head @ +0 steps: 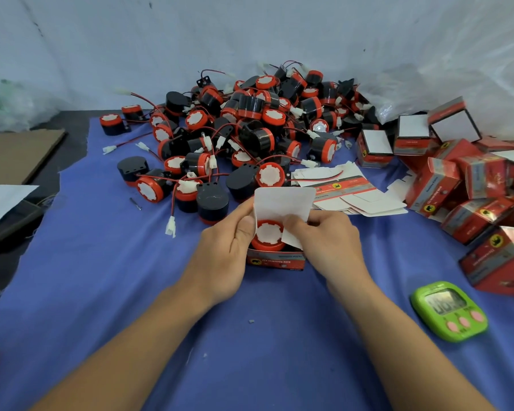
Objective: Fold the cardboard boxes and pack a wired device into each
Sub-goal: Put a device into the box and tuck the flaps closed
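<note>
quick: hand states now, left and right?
Left hand: grips the box at its left side.
Right hand: pinches the box's right flap.

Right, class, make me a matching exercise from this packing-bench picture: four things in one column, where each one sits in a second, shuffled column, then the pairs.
Things
1. green timer
2. flat box blanks
3. brown cardboard sheet
4. open box

Places
A. far left, off the blue cloth
B. between the left hand and right hand, a device inside
C. near right, on the cloth
D. beyond the right hand, beside the device pile

Pairs: 1-C, 2-D, 3-A, 4-B
</note>
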Motion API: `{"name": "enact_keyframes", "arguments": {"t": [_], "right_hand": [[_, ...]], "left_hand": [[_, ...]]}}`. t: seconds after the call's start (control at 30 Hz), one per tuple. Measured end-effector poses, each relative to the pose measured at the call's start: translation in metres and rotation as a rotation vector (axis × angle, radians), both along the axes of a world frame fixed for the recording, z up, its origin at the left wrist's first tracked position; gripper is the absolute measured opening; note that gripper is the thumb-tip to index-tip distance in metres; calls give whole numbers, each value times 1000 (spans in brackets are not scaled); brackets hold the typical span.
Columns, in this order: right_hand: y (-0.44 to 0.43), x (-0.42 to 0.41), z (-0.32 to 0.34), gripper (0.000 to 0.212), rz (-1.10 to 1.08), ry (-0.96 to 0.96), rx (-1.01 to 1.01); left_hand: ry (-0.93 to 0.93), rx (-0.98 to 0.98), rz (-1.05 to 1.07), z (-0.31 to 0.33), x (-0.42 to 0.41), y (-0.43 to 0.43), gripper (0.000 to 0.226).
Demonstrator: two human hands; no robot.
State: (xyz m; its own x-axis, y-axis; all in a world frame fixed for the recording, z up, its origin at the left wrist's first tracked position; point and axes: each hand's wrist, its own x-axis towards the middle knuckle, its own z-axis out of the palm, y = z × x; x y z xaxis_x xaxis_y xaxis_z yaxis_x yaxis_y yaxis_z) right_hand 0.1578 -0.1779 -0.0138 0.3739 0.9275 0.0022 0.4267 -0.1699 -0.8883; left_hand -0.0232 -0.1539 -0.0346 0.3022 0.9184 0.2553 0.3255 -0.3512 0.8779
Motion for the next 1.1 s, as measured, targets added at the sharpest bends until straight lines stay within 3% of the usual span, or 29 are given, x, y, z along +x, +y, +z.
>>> {"name": "enact_keyframes", "arguments": {"t": [0.07, 0.23, 0.33, 0.47, 0.67, 0.73, 0.8, 0.97, 1.03, 1.1], "right_hand": [[0, 0, 0, 13, -18, 44, 3], [0, -1, -2, 16, -23, 26, 50], [0, -1, -5, 12, 104, 115, 65], [-1, 0, -1, 35, 232, 307, 129], [-7, 1, 0, 27, 130, -56, 341], [-9, 9, 2, 28, 205, -71, 300], [-10, 16, 5, 28, 292, -94, 256], [-10, 30, 10, 41, 382, -36, 79], [-12, 37, 11, 57, 466, 45, -11], [-15, 43, 13, 60, 524, 102, -48]], "left_hand": [[-1, -21, 10, 1, -1, 0, 38], [94, -23, -13, 4, 2, 2, 45], [12, -75, -20, 3, 4, 6, 44], [-15, -138, 26, 4, 2, 7, 35], [34, -16, 112, 5, 2, 4, 15], [-1, 19, 100, 5, 2, 4, 12], [4, 86, 84, 8, 1, 1, 24], [244, 321, 30, 19, -5, -4, 24], [296, 293, -47, 22, -11, -7, 30], [318, 201, -120, 24, -19, -13, 45]]}}
